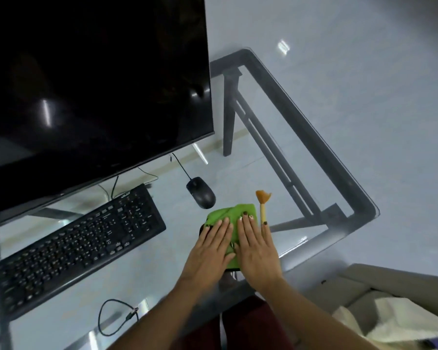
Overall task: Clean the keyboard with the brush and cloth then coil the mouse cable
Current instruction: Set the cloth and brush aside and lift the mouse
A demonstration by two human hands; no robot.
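A folded green cloth (234, 210) lies on the glass desk, right of the black keyboard (79, 246). My left hand (210, 248) and my right hand (257, 248) both press flat on the cloth, fingers straight. The little finger of my right hand touches the wooden handle of a small brush (263, 207) with orange bristles, lying just right of the cloth. A black mouse (201, 192) sits beyond the cloth, and its cable (180, 164) runs back under the monitor.
A large dark monitor (94, 84) stands over the back left of the glass desk (314, 173). A loose black cable (111, 317) with a plug loops near the desk's front edge. Some fabric lies at the lower right, off the desk.
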